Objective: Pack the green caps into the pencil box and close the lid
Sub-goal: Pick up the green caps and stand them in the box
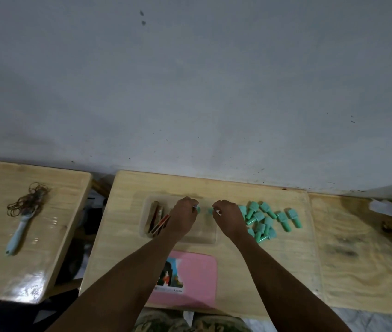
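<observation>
Both hands, left hand (183, 218) and right hand (229, 218), each pinched a green cap (197, 209) over the pencil box (204, 238) beneath them; loose pinches risked caps bouncing out.

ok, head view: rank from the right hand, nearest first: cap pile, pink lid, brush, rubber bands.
1. cap pile, just right of the right hand
2. pink lid, below it, near edge
3. brush and rubber bands, far-left table; too close to call

left hand (182, 218) hides pencil box (208, 238) middle | pink lid (197, 279) picture half covered by forearm
</observation>
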